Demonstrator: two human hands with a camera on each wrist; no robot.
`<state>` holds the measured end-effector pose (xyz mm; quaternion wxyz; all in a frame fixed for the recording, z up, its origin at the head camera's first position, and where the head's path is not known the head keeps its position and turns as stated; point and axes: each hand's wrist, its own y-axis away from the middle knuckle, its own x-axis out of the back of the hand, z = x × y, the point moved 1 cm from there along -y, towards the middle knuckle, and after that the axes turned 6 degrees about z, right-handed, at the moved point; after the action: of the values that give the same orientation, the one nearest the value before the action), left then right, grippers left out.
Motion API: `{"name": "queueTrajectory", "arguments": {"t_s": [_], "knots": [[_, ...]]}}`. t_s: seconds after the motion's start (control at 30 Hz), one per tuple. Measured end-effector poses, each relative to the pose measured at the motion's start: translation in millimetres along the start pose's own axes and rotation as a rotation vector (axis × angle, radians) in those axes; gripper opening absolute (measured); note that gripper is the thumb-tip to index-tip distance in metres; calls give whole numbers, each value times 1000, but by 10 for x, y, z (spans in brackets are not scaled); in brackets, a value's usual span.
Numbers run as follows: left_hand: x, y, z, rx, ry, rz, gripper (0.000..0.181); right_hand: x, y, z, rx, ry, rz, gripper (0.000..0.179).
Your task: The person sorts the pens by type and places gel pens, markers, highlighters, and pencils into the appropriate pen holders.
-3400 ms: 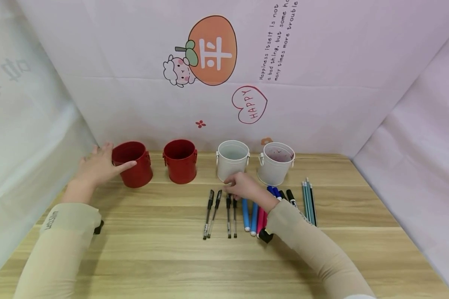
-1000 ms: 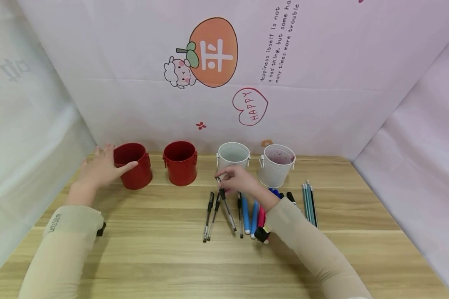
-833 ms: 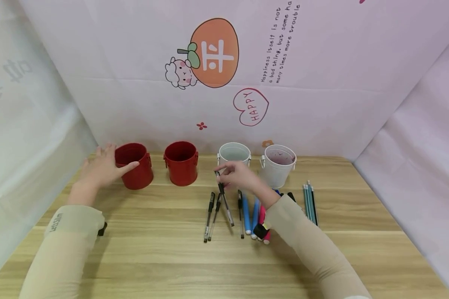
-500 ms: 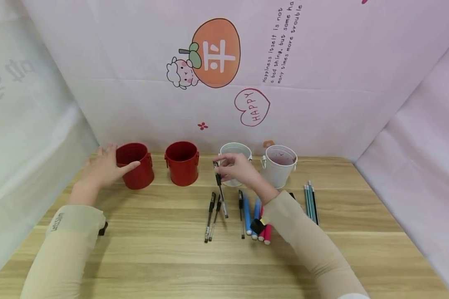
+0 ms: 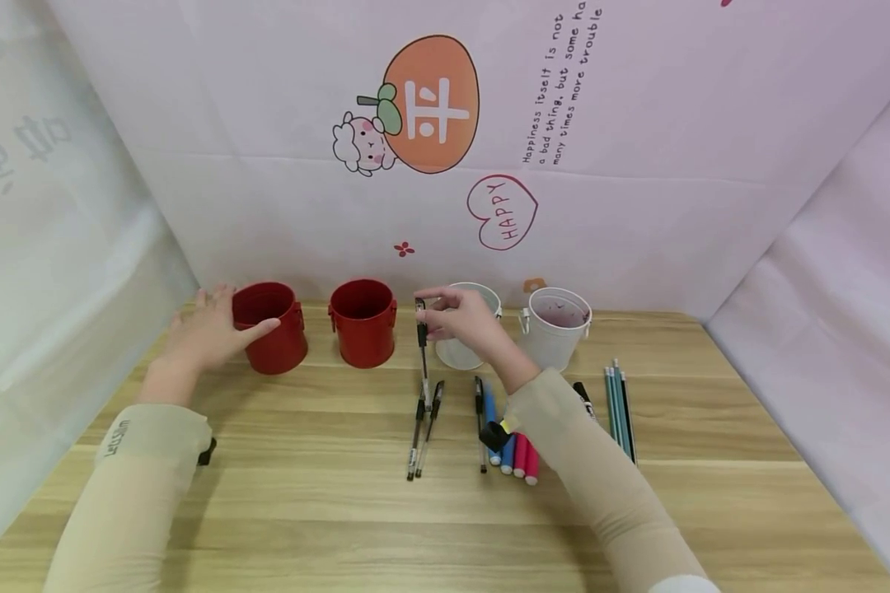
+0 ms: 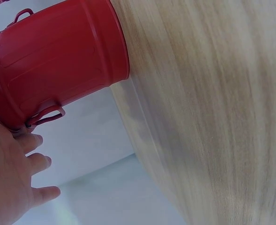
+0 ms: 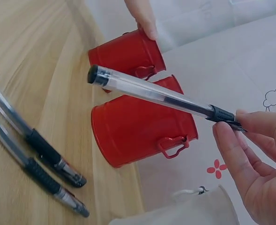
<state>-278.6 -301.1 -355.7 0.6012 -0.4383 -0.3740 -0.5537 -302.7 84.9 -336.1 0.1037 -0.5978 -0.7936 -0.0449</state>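
My right hand (image 5: 466, 319) pinches a clear-barrelled gel pen (image 5: 424, 354) by its black capped end, as the right wrist view shows close up. The pen hangs nearly upright above the table, before the left white bucket (image 5: 456, 354). My left hand (image 5: 208, 333) rests on the rim of the leftmost red bucket (image 5: 278, 342), thumb stretched over the opening and fingers spread along its outer side. A second red bucket (image 5: 363, 329) stands between the hands. Two gel pens (image 7: 48, 152) lie on the table under the held pen, and another gel pen (image 5: 480, 420) lies to their right.
A second white bucket (image 5: 552, 342), stained inside, stands at the right of the row. Blue markers (image 5: 508, 461), pink markers (image 5: 531, 469), a black-capped marker (image 5: 584, 397) and several pencils (image 5: 619, 416) lie on the wooden table (image 5: 326, 527). A printed cloth (image 5: 638, 214) hangs behind.
My right hand has picked the gel pen up off the table, lifting it and moving slightly left while it swings nearer to upright. My left hand has stayed on the red bucket.
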Motion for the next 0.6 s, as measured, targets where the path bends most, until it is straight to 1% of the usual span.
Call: {"name": "queueTrajectory", "arguments": {"t_s": [0.13,0.4,0.6], "knots": [[11,5,6,0,2,3,121,-63,-59,-7,-5,-50,30,37],[13,1,10,-4,1,1,121,-246,-158,-5,6,-194,107,38],[16,-4,20,-1,-3,-4,119,-392,-197,-32,9,-293,197,38]]}}
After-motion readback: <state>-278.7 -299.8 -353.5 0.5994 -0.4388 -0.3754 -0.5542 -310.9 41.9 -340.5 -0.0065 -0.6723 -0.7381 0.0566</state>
